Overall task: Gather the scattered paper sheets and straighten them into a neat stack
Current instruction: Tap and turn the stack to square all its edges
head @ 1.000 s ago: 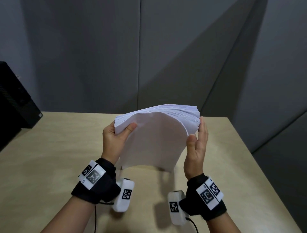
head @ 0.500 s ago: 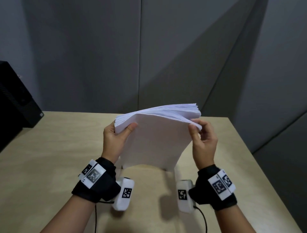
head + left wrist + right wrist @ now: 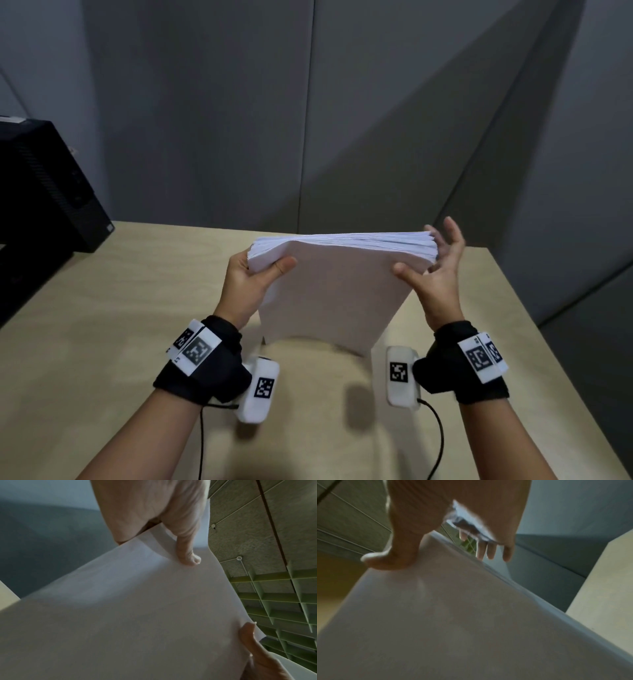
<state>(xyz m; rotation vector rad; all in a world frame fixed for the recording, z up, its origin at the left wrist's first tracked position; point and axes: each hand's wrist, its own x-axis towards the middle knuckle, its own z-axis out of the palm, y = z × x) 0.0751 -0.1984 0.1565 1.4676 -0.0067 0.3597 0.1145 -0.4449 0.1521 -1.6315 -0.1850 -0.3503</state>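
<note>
A thick stack of white paper sheets (image 3: 329,294) stands on edge over the wooden table (image 3: 137,308); whether its lower edge touches the wood I cannot tell. My left hand (image 3: 260,270) grips the upper left corner, thumb on the front sheet and fingers behind. My right hand (image 3: 431,260) is at the upper right corner with its fingers spread straight past the edge and its thumb resting on the front sheet. In the left wrist view, the left thumb (image 3: 187,555) presses the stack (image 3: 137,615). In the right wrist view, the stack (image 3: 453,615) fills the frame under the straight fingers (image 3: 488,550).
A black box-shaped device (image 3: 51,192) sits at the table's far left. Grey partition walls (image 3: 308,120) close off the back and right. The table's right edge (image 3: 534,308) runs close to my right hand.
My right hand went from lying flat on the right edge to pinching the upper right corner, and now has its fingers spread open. The bowed stack has flattened.
</note>
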